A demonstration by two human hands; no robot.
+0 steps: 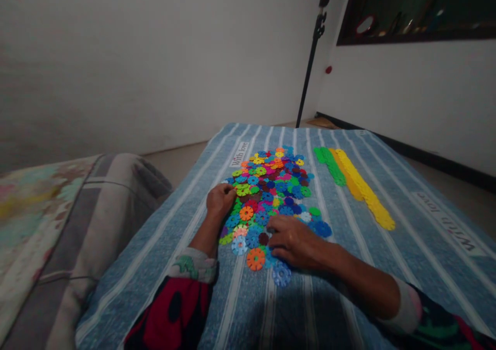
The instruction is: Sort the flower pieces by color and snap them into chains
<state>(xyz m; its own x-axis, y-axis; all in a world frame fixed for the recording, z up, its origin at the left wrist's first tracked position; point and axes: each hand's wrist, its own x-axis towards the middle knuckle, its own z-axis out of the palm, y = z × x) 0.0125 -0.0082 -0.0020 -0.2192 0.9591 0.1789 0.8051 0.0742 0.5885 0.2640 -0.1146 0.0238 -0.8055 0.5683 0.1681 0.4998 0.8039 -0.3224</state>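
A heap of notched plastic flower discs [267, 196] in many colours lies spread over the striped blue cloth. At the heap's left edge, my left hand [220, 200] has its fingers pinched together beside the lime-green discs [243, 189]; whatever is between the fingertips is too small to make out. My right hand [292, 239] is over the near right side, its bent fingers and thumb apart among the discs. Close to it are a dark brown disc [263, 239], an orange disc [256, 259] and a blue disc [281, 274].
Right of the heap lie overlapping rows of discs: a green row [331, 166], an orange-yellow row [349, 179] and a longer yellow row [366, 190]. The striped cloth [155, 267] covers the table. A grey draped seat [116, 195] stands left; a black stand [308, 71] rises behind.
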